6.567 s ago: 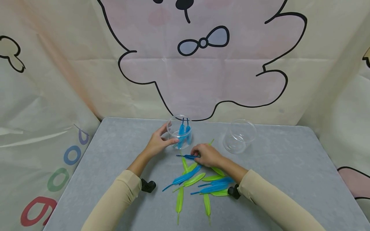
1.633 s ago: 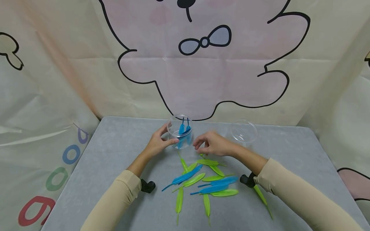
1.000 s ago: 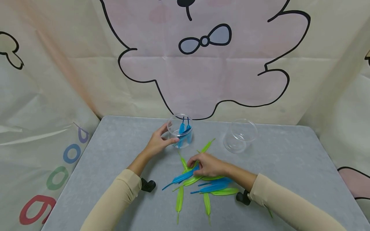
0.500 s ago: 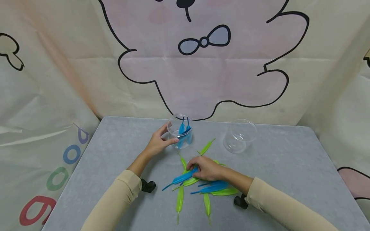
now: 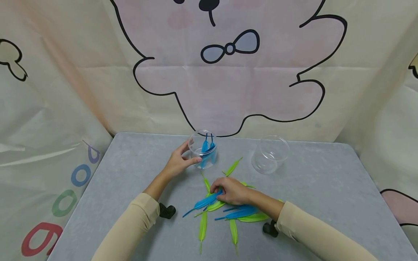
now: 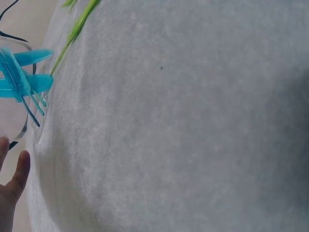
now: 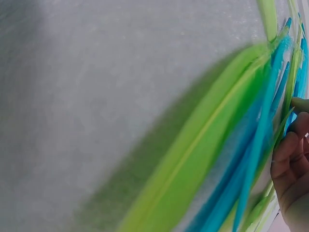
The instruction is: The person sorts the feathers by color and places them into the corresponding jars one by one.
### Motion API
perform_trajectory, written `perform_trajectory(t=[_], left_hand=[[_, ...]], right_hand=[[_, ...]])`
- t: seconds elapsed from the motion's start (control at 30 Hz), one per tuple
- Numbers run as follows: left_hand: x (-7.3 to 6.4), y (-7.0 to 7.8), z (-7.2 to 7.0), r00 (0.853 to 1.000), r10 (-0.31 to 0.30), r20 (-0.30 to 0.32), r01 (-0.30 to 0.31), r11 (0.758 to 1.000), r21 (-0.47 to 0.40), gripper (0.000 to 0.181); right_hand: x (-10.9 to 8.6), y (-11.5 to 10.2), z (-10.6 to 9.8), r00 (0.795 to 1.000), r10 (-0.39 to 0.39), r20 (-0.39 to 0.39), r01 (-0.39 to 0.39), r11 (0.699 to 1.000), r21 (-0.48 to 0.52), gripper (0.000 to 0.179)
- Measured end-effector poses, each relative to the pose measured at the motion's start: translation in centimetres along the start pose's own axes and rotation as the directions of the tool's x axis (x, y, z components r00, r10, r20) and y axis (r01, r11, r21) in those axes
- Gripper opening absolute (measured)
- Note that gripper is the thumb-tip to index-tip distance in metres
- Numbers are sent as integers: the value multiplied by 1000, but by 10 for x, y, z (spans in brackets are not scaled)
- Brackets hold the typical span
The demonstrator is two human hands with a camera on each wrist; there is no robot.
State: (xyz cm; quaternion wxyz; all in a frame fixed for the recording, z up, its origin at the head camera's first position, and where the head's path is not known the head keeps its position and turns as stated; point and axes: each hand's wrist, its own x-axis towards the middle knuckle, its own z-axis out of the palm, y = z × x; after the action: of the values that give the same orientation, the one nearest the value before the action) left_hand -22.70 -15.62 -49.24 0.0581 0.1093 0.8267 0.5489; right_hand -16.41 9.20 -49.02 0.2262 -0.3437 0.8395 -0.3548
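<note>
My left hand (image 5: 179, 162) curls thumb and fingers round a clear plastic cup (image 5: 196, 159) near the table's back edge. Several blue feathers (image 5: 205, 146) stand or lean in it; the left wrist view shows these blue feathers (image 6: 19, 77) through the wall. My right hand (image 5: 232, 191) pinches the end of a blue feather (image 5: 205, 202) lying on the pile. Green feathers (image 5: 203, 228) spread around and under it. More blue feathers (image 5: 240, 212) lie below the right hand, partly covered by it. In the right wrist view, a large green feather (image 7: 193, 145) is close to the camera.
A second clear cup (image 5: 266, 159) stands to the right at the back of the grey table (image 5: 326, 192). A single green feather (image 5: 232, 167) lies between the two cups. A printed cloth backdrop (image 5: 228, 90) rises behind the table edge.
The dark blue feather my right hand gripped earlier is now in the left cup. My right hand has moved down from beside the cup to another blue feather. The left hand stays put.
</note>
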Motion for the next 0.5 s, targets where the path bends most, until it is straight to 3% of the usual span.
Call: perform_trajectory(t=[0.5], left_hand=[[0,-2,0,1000,5,7,-5,1000,-1,83]], right_hand=[[0,2,1,999,-39,-25,38,999,-17,13]])
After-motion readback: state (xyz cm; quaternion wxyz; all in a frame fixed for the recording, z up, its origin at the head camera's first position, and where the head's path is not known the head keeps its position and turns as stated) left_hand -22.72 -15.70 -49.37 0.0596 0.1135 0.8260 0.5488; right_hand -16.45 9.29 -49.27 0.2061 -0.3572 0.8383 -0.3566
